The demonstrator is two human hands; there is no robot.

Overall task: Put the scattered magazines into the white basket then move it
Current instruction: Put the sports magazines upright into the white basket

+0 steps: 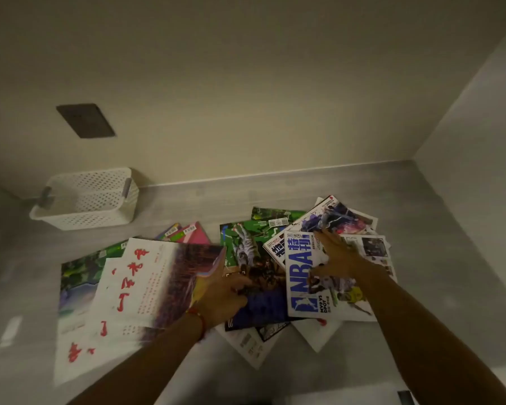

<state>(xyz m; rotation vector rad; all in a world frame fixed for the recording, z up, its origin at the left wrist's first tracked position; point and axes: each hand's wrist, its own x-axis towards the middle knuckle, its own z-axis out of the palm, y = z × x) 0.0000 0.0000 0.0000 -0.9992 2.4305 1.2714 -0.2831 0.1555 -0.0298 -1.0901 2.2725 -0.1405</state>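
Magazines [246, 273] lie fanned and overlapping on the grey floor [421, 331], near the wall, which is why both hands reach in at once to gather them. The left hand [222, 293] pinches the edge of a white magazine [146, 282] and tips it up off the pile, while the right hand [338, 258] rests on the NBA issue [301, 276] with fingers spread (seemingly pinning it). The basket [88, 200], seemingly empty, sits well apart at the back left against the wall, so nothing looks loaded yet.
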